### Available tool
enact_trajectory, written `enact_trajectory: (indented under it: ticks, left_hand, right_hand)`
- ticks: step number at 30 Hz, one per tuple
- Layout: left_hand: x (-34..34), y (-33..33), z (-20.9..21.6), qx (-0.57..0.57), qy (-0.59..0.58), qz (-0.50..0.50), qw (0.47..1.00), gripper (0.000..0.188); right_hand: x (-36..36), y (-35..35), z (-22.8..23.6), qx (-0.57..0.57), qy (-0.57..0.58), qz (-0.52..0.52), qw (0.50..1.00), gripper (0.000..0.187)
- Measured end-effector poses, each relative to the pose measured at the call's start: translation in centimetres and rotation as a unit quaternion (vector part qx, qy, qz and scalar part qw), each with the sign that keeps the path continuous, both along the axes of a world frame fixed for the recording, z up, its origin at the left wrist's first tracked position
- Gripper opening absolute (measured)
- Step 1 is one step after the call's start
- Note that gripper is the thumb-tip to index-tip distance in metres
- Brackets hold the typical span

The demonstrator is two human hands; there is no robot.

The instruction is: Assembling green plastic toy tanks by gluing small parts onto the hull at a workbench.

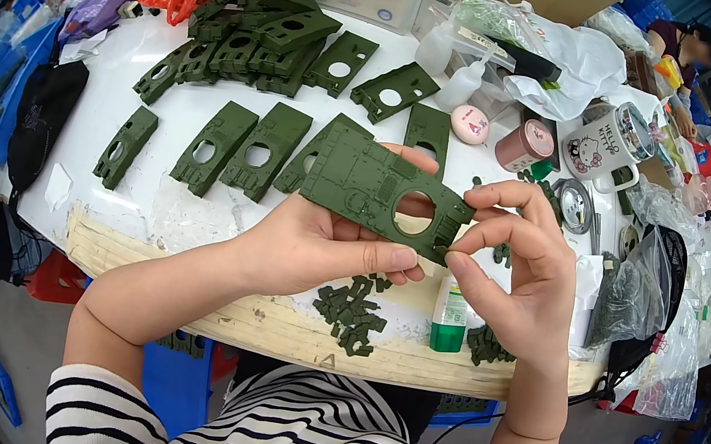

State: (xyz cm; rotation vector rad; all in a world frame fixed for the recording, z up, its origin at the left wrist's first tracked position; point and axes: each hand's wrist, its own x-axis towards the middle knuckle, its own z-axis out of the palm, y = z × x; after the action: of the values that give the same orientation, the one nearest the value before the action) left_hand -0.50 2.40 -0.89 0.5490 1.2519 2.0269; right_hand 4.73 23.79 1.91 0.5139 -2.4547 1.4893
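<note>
A dark green plastic model tank hull (359,171) with a round hole is held up over the near part of the table. My left hand (300,246) grips it from below, thumb along its near edge and fingers behind it. At the hull's right end, my right hand (529,273) has thumb and index finger in a pinch against its corner. Whatever is between those fingertips is too small to make out. Under the hands lie a pile of small green parts (350,314) and a white bottle with a green cap (450,316).
More hulls (214,148) lie in a row, with a stacked heap (265,31) behind. To the right stand a pink tin (526,145), a white mug (605,145) and plastic bags (632,298). Two squeeze bottles (463,83) stand farther back. Other people (685,51) are at the sides.
</note>
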Motion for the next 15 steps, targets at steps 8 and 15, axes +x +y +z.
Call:
enact_trajectory:
  ticks: [8,15]
  left_hand:
    - [-0.16,-0.05,-0.09,-0.007,-0.001,-0.017,1.0,0.063]
    - [-0.09,-0.02,-0.11,-0.016,0.007,-0.018,1.0,0.063]
  right_hand:
    - [-0.05,0.05,0.1,0.012,-0.008,0.004,1.0,0.008]
    - [-0.13,0.26,0.06,0.023,-0.012,0.016,1.0,0.009]
